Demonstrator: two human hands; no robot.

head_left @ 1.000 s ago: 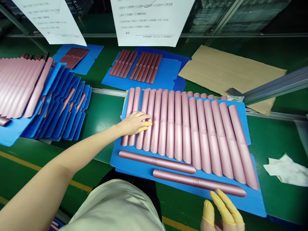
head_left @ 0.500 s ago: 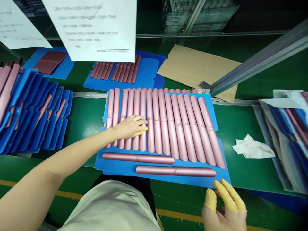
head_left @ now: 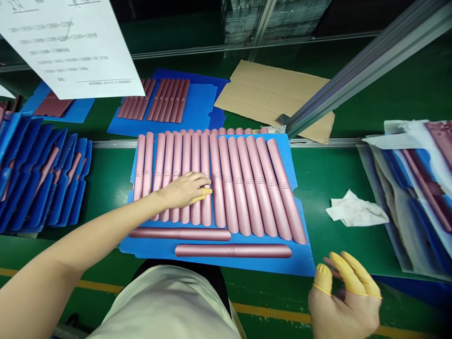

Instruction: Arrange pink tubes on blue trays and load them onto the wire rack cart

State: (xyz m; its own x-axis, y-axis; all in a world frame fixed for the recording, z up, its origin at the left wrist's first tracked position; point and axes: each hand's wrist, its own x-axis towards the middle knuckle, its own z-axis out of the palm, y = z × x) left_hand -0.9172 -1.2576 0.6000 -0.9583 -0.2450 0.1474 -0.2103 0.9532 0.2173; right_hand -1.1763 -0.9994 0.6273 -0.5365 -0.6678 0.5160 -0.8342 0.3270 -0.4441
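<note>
My left hand (head_left: pixel 187 189) lies across a row of pink, half-round tube-like pieces (head_left: pixel 243 188), its fingertips at the right edge of one. Its fingers are stretched out, and yellow finger cots show on it. The pieces stand side by side on a blue sheet (head_left: pixel 226 264). Two more pieces lie crosswise in front, an upper one (head_left: pixel 197 233) and a lower one (head_left: pixel 233 251). My right hand (head_left: pixel 346 294) hangs off the front right corner, palm up, fingers apart in yellow cots, holding nothing.
Slotted blue sheets (head_left: pixel 42 174) with pink pieces stack at the left. Darker pieces lie on blue sheets (head_left: pixel 201 103) behind. A printed paper (head_left: pixel 74 52), cardboard (head_left: pixel 271 92), metal post (head_left: pixel 339 80), white cloth (head_left: pixel 356 209) and right-hand stack (head_left: pixel 409 207) surround the spot.
The whole view has shifted. My left hand has moved right along the row by about two pieces, and the gap now lies just right of its fingertips. My right hand stays open.
</note>
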